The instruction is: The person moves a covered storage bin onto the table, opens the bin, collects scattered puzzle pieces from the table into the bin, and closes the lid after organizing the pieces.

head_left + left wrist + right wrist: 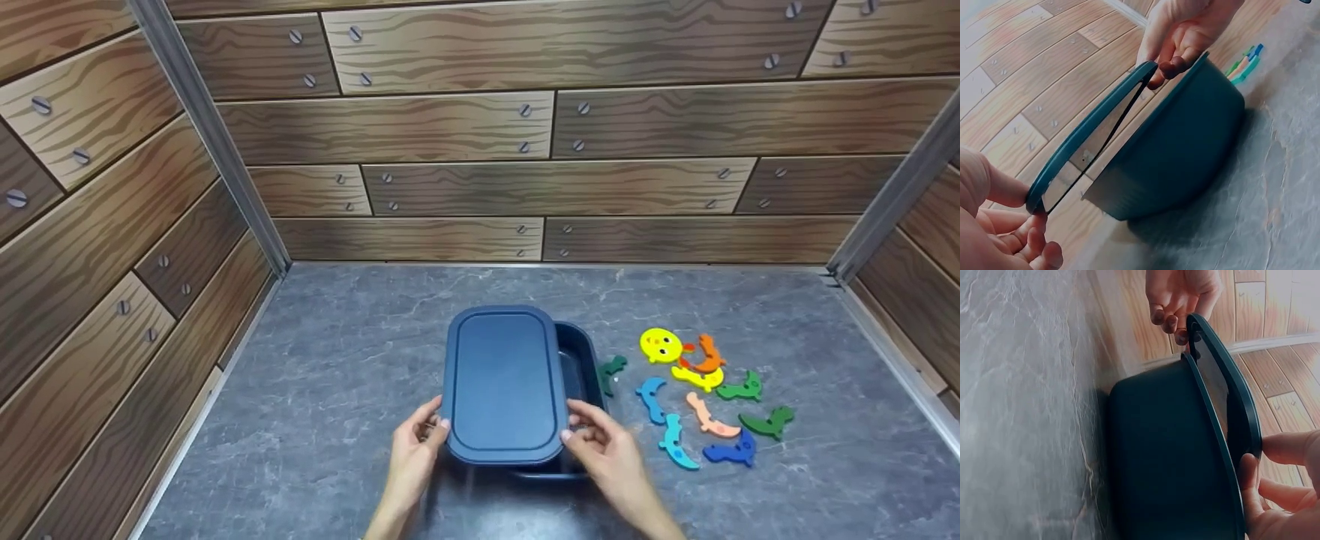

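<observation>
A dark blue rectangular lid (pixel 504 382) with rounded corners is held above a deep box of the same colour (pixel 581 360). My left hand (pixel 415 450) pinches the lid's near left edge between thumb and fingers. At the near right edge, my right hand (pixel 611 457) pinches it the same way. The lid is shifted left, so a strip of the box's inside shows on the right. Both wrist views show a gap between the lid (pixel 1092 126) and the box's rim (pixel 1207 408). Most of the box's inside is hidden.
Right of the box lie several flat, colourful animal-shaped pieces, among them a yellow round-faced one (pixel 661 346), an orange one (pixel 707 354) and a dark blue one (pixel 731 448). A dark green piece (pixel 612 373) lies close beside the box. Wood-patterned walls (pixel 450 127) enclose the grey marbled surface (pixel 322 390).
</observation>
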Demonstrator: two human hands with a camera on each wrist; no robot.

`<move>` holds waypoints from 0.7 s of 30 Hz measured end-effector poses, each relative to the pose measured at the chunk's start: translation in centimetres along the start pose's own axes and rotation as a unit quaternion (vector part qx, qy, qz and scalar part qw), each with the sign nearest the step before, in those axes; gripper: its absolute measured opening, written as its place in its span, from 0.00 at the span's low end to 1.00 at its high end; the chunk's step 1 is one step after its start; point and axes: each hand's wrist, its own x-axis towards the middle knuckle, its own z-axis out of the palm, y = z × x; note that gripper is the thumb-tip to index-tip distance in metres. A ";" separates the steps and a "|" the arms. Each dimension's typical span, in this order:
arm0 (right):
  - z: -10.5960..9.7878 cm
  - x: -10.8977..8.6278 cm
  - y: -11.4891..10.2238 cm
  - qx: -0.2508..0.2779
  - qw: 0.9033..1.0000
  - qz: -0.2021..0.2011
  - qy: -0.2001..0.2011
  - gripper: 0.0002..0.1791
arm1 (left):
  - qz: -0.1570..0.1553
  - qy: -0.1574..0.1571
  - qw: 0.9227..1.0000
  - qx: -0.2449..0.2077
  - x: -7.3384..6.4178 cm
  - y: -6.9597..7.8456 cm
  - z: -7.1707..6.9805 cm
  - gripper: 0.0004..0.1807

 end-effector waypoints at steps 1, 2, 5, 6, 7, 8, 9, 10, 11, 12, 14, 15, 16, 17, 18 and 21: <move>0.2 0.0 0.0 -0.006 1.000 -0.004 -0.004 0.25 | -0.001 0.002 1.000 0.001 0.0 0.0 -0.3 0.26; 0.4 0.0 0.0 -0.011 1.000 -0.008 -0.009 0.25 | -0.003 0.005 1.000 0.002 -0.1 0.0 -0.6 0.26; 1.1 0.0 0.1 -0.026 0.999 -0.017 -0.028 0.25 | -0.011 0.016 1.000 0.008 -0.2 -0.1 -1.5 0.25; 1.3 0.0 0.1 -0.029 0.999 -0.019 -0.037 0.25 | -0.018 0.021 1.000 0.010 -0.2 -0.1 -1.9 0.25; 1.5 -0.1 0.2 -0.031 0.998 -0.019 -0.046 0.25 | -0.026 0.027 0.999 0.010 -0.3 -0.1 -2.1 0.25; 1.7 -0.1 0.2 -0.031 0.998 -0.019 -0.055 0.25 | -0.034 0.032 0.999 0.010 -0.4 -0.2 -2.4 0.25; 1.9 -0.2 0.3 -0.034 0.997 -0.017 -0.063 0.25 | -0.042 0.037 0.998 0.010 -0.4 -0.2 -2.6 0.25; 2.0 -0.3 0.3 -0.036 0.997 -0.015 -0.072 0.26 | -0.050 0.043 0.998 0.008 -0.5 -0.2 -2.8 0.25; 2.1 -0.4 0.3 -0.038 0.996 -0.014 -0.079 0.26 | -0.056 0.047 0.997 0.008 -0.5 -0.2 -3.0 0.25; 2.3 -0.4 0.2 -0.041 0.995 -0.013 -0.086 0.26 | -0.060 0.050 0.997 0.006 -0.5 -0.2 -3.2 0.25; 2.4 -0.5 0.1 -0.050 0.994 -0.014 -0.094 0.27 | -0.059 0.054 0.997 0.002 -0.5 -0.1 -3.3 0.24; 2.5 -0.5 0.0 -0.055 0.994 -0.016 -0.097 0.27 | -0.057 0.057 0.997 0.002 -0.4 0.0 -3.4 0.24; 2.5 -0.5 -0.1 -0.058 0.993 -0.018 -0.099 0.26 | -0.056 0.058 0.997 0.002 -0.4 0.1 -3.4 0.24; 2.6 -0.5 -0.1 -0.061 0.993 -0.021 -0.100 0.26 | -0.054 0.060 0.997 0.003 -0.4 0.1 -3.5 0.24; 2.7 -0.5 -0.2 -0.063 0.992 -0.024 -0.102 0.26 | -0.054 0.062 0.997 0.003 -0.3 0.2 -3.5 0.24; 3.2 -0.5 -0.2 -0.069 0.990 -0.039 -0.114 0.25 | -0.057 0.073 0.996 0.007 -0.4 0.2 -4.1 0.24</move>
